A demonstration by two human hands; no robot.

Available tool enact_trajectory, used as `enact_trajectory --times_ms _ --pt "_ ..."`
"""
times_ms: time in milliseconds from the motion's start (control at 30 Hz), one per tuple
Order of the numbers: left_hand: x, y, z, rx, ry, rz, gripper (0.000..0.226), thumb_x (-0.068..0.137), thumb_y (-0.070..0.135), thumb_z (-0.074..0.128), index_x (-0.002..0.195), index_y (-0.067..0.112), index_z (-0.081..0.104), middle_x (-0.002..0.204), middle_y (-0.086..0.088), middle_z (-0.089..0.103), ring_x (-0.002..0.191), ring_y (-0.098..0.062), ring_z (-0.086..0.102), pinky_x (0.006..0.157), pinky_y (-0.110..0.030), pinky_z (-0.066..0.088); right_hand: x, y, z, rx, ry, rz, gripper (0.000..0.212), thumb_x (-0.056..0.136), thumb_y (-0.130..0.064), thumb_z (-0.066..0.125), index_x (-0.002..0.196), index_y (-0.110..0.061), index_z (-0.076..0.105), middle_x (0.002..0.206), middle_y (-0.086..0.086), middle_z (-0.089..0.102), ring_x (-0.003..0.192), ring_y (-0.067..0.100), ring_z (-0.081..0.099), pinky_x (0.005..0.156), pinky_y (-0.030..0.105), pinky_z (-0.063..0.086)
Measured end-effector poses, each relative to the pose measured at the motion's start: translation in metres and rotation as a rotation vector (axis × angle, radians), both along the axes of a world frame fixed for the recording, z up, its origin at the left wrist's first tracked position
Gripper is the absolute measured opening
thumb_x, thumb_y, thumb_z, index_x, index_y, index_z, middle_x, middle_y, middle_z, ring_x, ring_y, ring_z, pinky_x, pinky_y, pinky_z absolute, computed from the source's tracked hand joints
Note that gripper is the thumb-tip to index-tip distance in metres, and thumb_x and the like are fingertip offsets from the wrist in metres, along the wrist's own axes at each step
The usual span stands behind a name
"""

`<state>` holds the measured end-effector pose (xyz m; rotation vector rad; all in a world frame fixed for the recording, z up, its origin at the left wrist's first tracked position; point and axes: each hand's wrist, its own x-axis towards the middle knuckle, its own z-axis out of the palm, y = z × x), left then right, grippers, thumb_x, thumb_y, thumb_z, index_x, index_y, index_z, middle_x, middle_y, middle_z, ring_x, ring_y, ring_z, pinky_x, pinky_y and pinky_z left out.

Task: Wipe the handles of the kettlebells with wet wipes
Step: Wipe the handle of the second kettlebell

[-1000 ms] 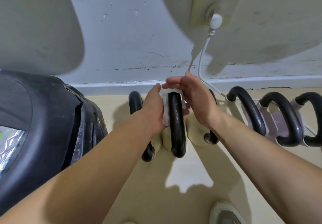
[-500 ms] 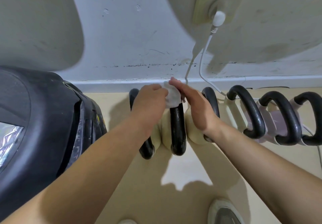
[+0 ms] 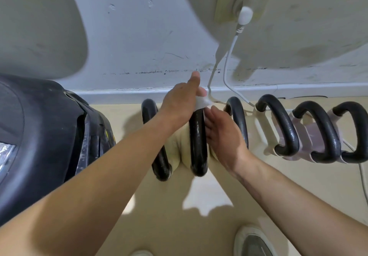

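Note:
Several kettlebells stand in a row along the wall, each with a black handle. My left hand (image 3: pixel 180 101) holds a white wet wipe (image 3: pixel 202 103) against the far end of the middle black handle (image 3: pixel 197 142), with the index finger pointing toward the wall. My right hand (image 3: pixel 223 136) lies on the right side of that same handle, fingers fairly straight, fingertips close to the wipe. The cream body (image 3: pixel 179 150) of this kettlebell shows below my hands. Another black handle (image 3: pixel 159 156) is partly hidden under my left forearm.
More kettlebell handles (image 3: pixel 282 128) sit to the right, the last ones on pale pink bodies (image 3: pixel 310 134). A white cable (image 3: pixel 229 64) hangs from a wall socket (image 3: pixel 245 1) down behind them. A black vehicle body (image 3: pixel 39 132) fills the left. A shoe (image 3: pixel 253 241) is at the bottom.
My left hand has slid the wipe farther along the handle toward the wall end. My right hand has dropped from on top of the wipe to the handle's right side.

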<state>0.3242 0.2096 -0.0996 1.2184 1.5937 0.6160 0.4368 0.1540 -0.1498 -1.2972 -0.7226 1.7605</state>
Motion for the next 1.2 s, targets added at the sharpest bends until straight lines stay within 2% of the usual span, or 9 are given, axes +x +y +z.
enact_trajectory --times_ms 133,300,500,633,700,800,967,1067,1200 --pt "-0.003 -0.003 -0.008 0.125 0.099 -0.052 0.061 0.104 0.055 0.025 0.102 0.022 0.076 0.112 0.009 0.071 0.103 -0.006 0.060 0.089 -0.022 0.039 0.007 0.014 0.010 -0.141 0.102 0.041 0.064 0.104 -0.051 0.030 0.130 -0.004 0.065 0.127 0.019 0.070 0.115 0.028 0.067 0.102 0.038 0.047" --pt "0.000 -0.008 -0.009 0.191 0.320 -0.205 0.066 0.105 0.053 0.020 0.107 0.008 0.068 0.109 -0.006 0.069 0.105 -0.024 0.060 0.092 -0.039 0.043 0.006 0.037 0.023 -0.180 0.143 0.064 0.081 0.097 -0.063 0.032 0.116 0.009 0.065 0.083 0.015 0.056 0.070 0.025 0.055 0.069 0.035 0.043" --pt "-0.011 -0.002 0.001 0.179 0.422 -0.284 0.075 0.102 0.060 0.014 0.116 0.012 0.071 0.119 -0.010 0.069 0.113 -0.026 0.058 0.083 -0.032 0.034 0.009 0.015 0.010 -0.153 0.110 -0.059 0.065 0.097 -0.054 0.039 0.127 -0.003 0.067 0.116 0.013 0.076 0.114 0.029 0.070 0.104 0.040 0.051" --pt "-0.010 -0.018 0.010 0.335 0.576 -0.395 0.068 0.104 0.055 0.012 0.097 0.019 0.070 0.087 -0.003 0.069 0.089 -0.022 0.058 0.071 -0.028 0.023 0.010 0.006 0.009 -0.128 0.182 -0.098 0.060 0.101 -0.045 0.036 0.128 -0.001 0.066 0.119 0.018 0.074 0.115 0.030 0.069 0.109 0.041 0.048" --pt "-0.005 -0.017 0.007 0.306 0.531 -0.374 0.064 0.104 0.054 0.014 0.069 0.019 0.055 0.067 0.003 0.056 0.070 -0.015 0.052 0.069 -0.031 0.026 0.008 0.015 0.019 -0.134 0.204 -0.040 0.067 0.101 -0.049 0.034 0.128 0.004 0.064 0.113 0.019 0.073 0.101 0.028 0.070 0.096 0.039 0.052" --pt "0.002 -0.002 0.001 0.169 0.439 -0.264 0.065 0.104 0.057 0.015 0.068 0.017 0.052 0.070 0.002 0.054 0.067 -0.012 0.049 0.066 -0.033 0.031 0.005 0.028 0.029 -0.150 0.172 0.017 0.077 0.099 -0.056 0.032 0.125 0.009 0.063 0.093 0.017 0.068 0.076 0.024 0.066 0.076 0.035 0.050" --pt "-0.002 0.000 -0.006 0.023 0.328 -0.084 0.066 0.102 0.062 0.016 0.088 0.014 0.059 0.089 0.001 0.059 0.093 -0.022 0.053 0.083 -0.034 0.033 0.010 0.010 0.025 -0.048 -0.085 0.001 0.058 0.097 -0.056 0.043 0.127 -0.015 0.071 0.110 0.003 0.079 0.106 0.014 0.073 0.095 0.028 0.051" --pt "-0.010 -0.005 -0.009 -0.068 0.125 0.064 0.074 0.092 0.070 0.024 0.096 0.011 0.068 0.100 -0.004 0.071 0.098 -0.022 0.065 0.098 -0.037 0.044 0.009 -0.005 0.022 0.107 -0.231 0.041 0.039 0.096 -0.057 0.043 0.108 -0.043 0.077 0.118 -0.002 0.075 0.118 0.006 0.065 0.108 0.028 0.041" --pt "-0.013 -0.015 -0.001 -0.151 -0.131 0.280 0.037 0.100 0.045 0.048 0.084 0.016 0.064 0.081 0.001 0.073 0.082 -0.014 0.071 0.096 -0.039 0.054 0.002 0.000 0.017 0.198 -0.161 0.162 0.037 0.105 -0.053 0.040 0.118 -0.045 0.073 0.128 -0.022 0.069 0.130 -0.005 0.054 0.121 0.037 0.027"
